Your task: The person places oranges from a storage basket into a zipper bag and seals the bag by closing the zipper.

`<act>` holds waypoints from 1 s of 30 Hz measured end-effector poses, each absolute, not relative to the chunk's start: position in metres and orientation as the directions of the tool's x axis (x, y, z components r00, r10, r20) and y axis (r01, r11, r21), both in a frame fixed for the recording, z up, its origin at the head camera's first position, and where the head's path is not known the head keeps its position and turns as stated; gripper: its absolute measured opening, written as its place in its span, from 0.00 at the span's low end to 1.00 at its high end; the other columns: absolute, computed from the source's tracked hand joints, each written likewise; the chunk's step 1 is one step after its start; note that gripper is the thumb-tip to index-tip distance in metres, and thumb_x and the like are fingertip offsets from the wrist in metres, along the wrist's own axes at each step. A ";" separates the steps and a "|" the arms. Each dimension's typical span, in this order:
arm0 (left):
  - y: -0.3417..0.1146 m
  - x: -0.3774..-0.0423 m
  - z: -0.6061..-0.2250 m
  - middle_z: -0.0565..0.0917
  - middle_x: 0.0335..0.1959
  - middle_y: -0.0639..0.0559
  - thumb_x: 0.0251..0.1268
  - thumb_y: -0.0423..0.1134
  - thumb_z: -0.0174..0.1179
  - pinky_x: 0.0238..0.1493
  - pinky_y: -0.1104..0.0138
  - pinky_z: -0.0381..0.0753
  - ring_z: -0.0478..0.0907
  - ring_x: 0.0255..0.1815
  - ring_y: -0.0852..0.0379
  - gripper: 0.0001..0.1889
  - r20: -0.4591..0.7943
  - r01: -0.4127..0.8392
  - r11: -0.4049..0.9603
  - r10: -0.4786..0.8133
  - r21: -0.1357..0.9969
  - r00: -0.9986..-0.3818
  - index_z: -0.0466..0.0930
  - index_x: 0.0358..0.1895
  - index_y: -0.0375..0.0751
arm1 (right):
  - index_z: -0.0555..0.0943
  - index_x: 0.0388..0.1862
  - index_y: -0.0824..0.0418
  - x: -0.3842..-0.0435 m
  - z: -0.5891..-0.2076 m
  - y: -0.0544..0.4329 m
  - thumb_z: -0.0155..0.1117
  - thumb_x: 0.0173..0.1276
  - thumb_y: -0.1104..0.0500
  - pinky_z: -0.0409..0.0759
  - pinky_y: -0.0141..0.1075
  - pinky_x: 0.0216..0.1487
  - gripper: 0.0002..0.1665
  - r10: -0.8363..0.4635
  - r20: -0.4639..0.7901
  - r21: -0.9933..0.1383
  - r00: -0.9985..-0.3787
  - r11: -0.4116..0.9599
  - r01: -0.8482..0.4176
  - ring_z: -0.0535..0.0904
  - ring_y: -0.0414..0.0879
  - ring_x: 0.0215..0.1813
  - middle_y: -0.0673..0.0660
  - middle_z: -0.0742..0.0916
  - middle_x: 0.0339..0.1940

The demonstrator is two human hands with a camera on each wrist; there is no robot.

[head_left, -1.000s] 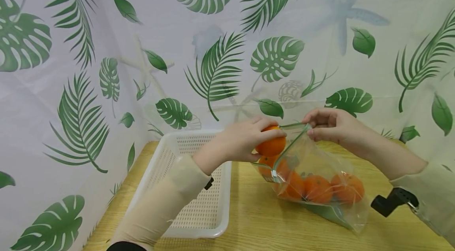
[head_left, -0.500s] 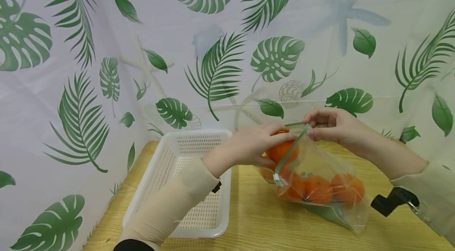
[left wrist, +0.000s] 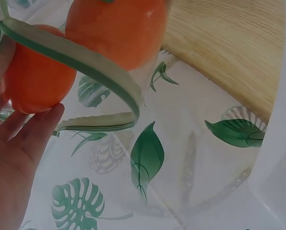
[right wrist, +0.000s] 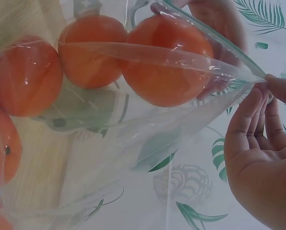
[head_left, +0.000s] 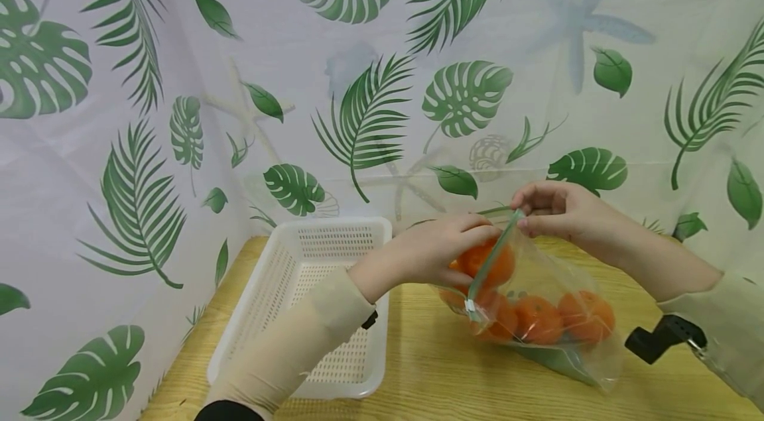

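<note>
An orange (head_left: 495, 265) is held by my left hand (head_left: 438, 245), its fingers over the top and side of the fruit. The two are inside the mouth of a clear zip bag (head_left: 537, 268) with a green seal strip. In the left wrist view, the fingertips touch the underside of that orange (left wrist: 37, 76), behind the strip. My right hand (head_left: 549, 209) pinches the bag's upper corner by the strip, keeping it raised; the right wrist view shows thumb and fingertips meeting there. Several other oranges (head_left: 537, 319) lie in the bottom of the bag, on the table.
A white perforated plastic basket (head_left: 377, 368) stands on the wood-grain table (head_left: 418, 368), left of the bag and partly under my left forearm. A leaf-patterned cloth (head_left: 370, 109) hangs close behind and along the left side.
My left hand has moved right and slightly down, carrying the orange from the bag's opening to inside it, behind the green strip. The right hand keeps its pinch almost unmoved.
</note>
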State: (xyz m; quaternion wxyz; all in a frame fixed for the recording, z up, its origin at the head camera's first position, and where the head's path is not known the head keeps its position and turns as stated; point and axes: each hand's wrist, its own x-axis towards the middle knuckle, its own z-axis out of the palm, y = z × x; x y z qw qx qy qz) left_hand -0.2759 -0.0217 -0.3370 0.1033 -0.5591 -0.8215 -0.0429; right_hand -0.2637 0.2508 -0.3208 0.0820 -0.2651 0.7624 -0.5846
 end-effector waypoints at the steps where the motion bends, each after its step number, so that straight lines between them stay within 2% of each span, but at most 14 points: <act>1: -0.022 -0.275 -0.337 0.77 0.71 0.47 0.63 0.49 0.78 0.70 0.67 0.78 0.78 0.68 0.54 0.40 0.216 0.928 0.371 0.908 -0.019 -0.359 0.71 0.75 0.41 | 0.83 0.51 0.56 -0.264 -0.321 0.251 0.61 0.76 0.72 0.86 0.32 0.42 0.13 -0.504 0.186 -0.935 -0.843 0.172 -0.309 0.82 0.41 0.39 0.47 0.87 0.38; 6: -0.021 -0.275 -0.337 0.76 0.73 0.47 0.61 0.44 0.79 0.73 0.69 0.75 0.75 0.70 0.54 0.44 0.218 0.930 0.356 0.904 0.090 -0.367 0.68 0.78 0.41 | 0.83 0.51 0.56 -0.265 -0.322 0.249 0.61 0.76 0.72 0.86 0.32 0.43 0.14 -0.522 0.195 -0.934 -0.830 0.159 -0.319 0.82 0.41 0.39 0.47 0.87 0.39; 12: -0.023 -0.278 -0.338 0.76 0.70 0.44 0.61 0.35 0.76 0.71 0.69 0.76 0.77 0.67 0.53 0.38 0.259 0.937 0.317 0.902 0.148 -0.346 0.71 0.75 0.37 | 0.83 0.50 0.57 -0.265 -0.322 0.249 0.62 0.76 0.72 0.86 0.32 0.42 0.13 -0.518 0.200 -0.928 -0.832 0.172 -0.330 0.83 0.41 0.39 0.47 0.87 0.39; 19: -0.025 -0.278 -0.339 0.79 0.60 0.48 0.64 0.40 0.75 0.57 0.67 0.81 0.79 0.54 0.57 0.31 0.324 0.926 0.373 0.871 0.053 -0.370 0.76 0.69 0.43 | 0.83 0.50 0.56 -0.266 -0.321 0.249 0.62 0.75 0.72 0.86 0.32 0.42 0.13 -0.520 0.191 -0.929 -0.833 0.179 -0.325 0.82 0.41 0.38 0.47 0.87 0.38; 24: -0.026 -0.277 -0.341 0.81 0.55 0.50 0.67 0.44 0.74 0.51 0.69 0.81 0.79 0.48 0.58 0.28 0.344 0.936 0.349 0.884 -0.038 -0.316 0.78 0.68 0.45 | 0.83 0.50 0.57 -0.265 -0.321 0.248 0.62 0.76 0.72 0.86 0.32 0.42 0.13 -0.519 0.185 -0.930 -0.834 0.182 -0.320 0.82 0.41 0.39 0.47 0.87 0.38; 30: -0.031 -0.278 -0.344 0.82 0.57 0.49 0.68 0.43 0.73 0.54 0.69 0.81 0.81 0.49 0.56 0.27 0.357 0.942 0.315 0.898 -0.118 -0.256 0.79 0.68 0.43 | 0.84 0.50 0.55 -0.265 -0.321 0.249 0.62 0.75 0.72 0.86 0.32 0.42 0.14 -0.516 0.182 -0.932 -0.837 0.181 -0.314 0.82 0.41 0.38 0.47 0.87 0.37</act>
